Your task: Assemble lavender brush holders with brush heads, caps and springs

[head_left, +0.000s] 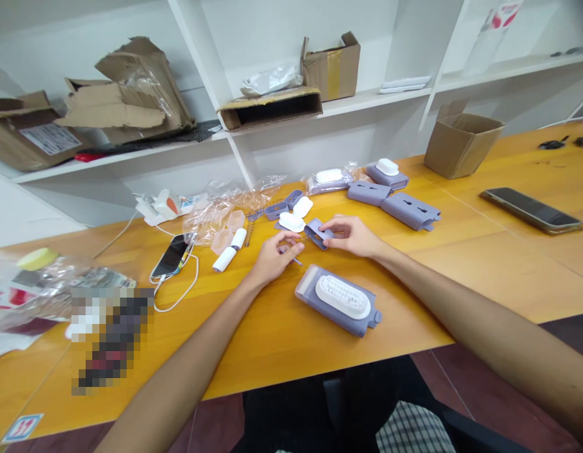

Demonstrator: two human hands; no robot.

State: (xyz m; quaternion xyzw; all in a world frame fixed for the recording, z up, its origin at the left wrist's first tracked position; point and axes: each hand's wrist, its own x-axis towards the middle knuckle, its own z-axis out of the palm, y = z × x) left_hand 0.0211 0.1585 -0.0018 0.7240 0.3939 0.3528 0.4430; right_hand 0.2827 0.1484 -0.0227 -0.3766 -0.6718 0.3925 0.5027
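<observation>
My right hand (352, 236) grips a small hollow purple plastic casing (315, 231), its open end turned toward my left hand. My left hand (276, 257) is closed, its fingertips pinched close to that casing; what they hold is too small to make out. A thin purple piece (297, 260) shows just below the left fingers. Nearer to me lies a purple case with a white oval bristle brush (342, 297) on top. Just beyond my hands are white oval parts (291, 221) and small purple trays (276, 210). Thin metal springs (250, 231) lie left of them.
Several purple sleeves (409, 210) and more brush units (386, 168) lie at the back right. White cylinders (224, 258), clear plastic bags (211, 211) and a charging phone (171, 257) are to the left. A cardboard box (461, 143) and another phone (532, 209) stand and lie rightward.
</observation>
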